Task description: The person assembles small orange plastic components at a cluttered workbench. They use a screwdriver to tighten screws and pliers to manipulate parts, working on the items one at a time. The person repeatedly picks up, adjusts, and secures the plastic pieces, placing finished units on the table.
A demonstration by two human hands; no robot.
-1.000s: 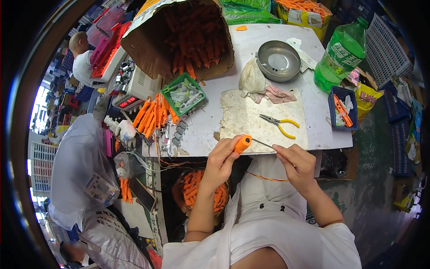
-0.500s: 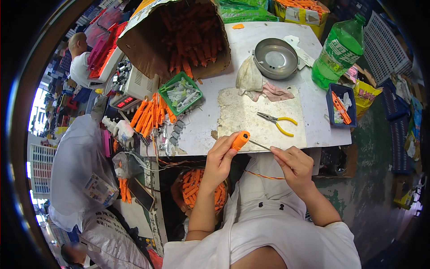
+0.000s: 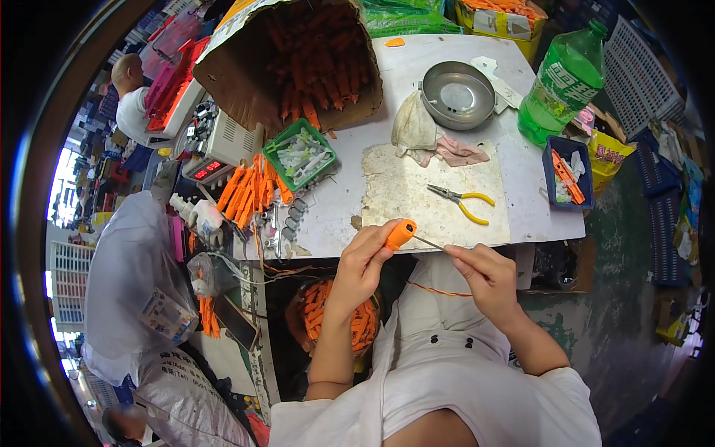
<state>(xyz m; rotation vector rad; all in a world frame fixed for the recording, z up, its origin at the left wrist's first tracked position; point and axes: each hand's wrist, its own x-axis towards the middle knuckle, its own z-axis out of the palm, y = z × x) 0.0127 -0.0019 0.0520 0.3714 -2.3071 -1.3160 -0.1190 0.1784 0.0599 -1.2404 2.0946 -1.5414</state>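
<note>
My left hand [image 3: 359,264] is closed around an orange plastic housing [image 3: 399,235], whose end with a dark opening points up and to the right. In the pinched fingers of my right hand [image 3: 485,279] is a thin metal rod [image 3: 430,243]. Its far tip reaches close to the housing; I cannot tell whether it touches or enters it. Both hands hover just off the table's front edge. Beyond them, yellow-handled pliers [image 3: 472,207] lie on a worn pale sheet [image 3: 387,190].
At the back stand a cardboard box [image 3: 238,71] of orange parts and a metal bowl [image 3: 488,112] beside rags [image 3: 417,130]. A green basket [image 3: 325,173] holds pale pieces. On the right are a green bottle [image 3: 562,86] and a blue bin [image 3: 572,206]. Wires [image 3: 439,293] hang below the table.
My right hand has shifted very slightly left, toward the orange housing, with the rod. The left hand keeps its hold and has barely moved.
</note>
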